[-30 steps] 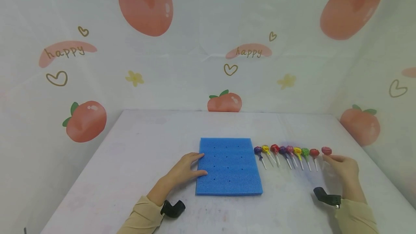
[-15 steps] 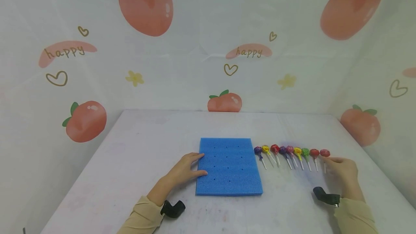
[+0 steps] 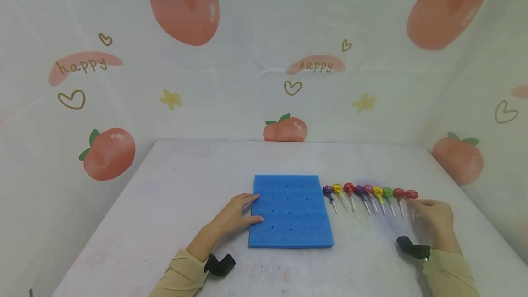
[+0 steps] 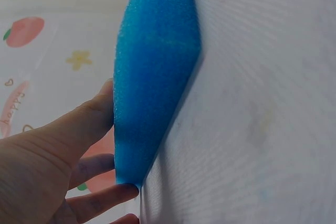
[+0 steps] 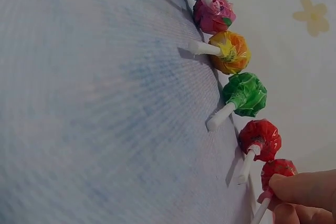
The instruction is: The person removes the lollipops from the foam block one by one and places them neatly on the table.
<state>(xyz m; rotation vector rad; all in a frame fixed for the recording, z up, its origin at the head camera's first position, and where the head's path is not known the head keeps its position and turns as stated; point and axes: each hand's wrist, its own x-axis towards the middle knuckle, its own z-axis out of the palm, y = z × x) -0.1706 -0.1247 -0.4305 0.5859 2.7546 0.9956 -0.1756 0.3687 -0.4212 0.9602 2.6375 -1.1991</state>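
A blue foam pad [image 3: 290, 211] with small holes lies flat mid-table. My left hand [image 3: 237, 214] rests against its left edge, fingers straight on the foam [image 4: 152, 77]. Right of the pad lies a row of several wrapped lollipops [image 3: 369, 195], sticks pointing toward me. My right hand [image 3: 433, 212] pinches the stick of the rightmost red lollipop [image 3: 411, 194] at the row's end; in the right wrist view the fingertips [image 5: 302, 192] close just under its red head [image 5: 278, 169]. Beside it lie another red [image 5: 260, 137], a green [image 5: 244, 94] and a yellow-orange lollipop [image 5: 229, 52].
The white table [image 3: 173, 196] is backed and flanked by a fabric wall printed with peaches and "happy" lettering [image 3: 185, 6]. Black wrist-camera mounts sit on both forearms [image 3: 218, 265] [image 3: 410, 247].
The rightmost red lollipop, pinched by my right hand, has shifted left and down to join the row's end. The left hand has stayed on the foam.
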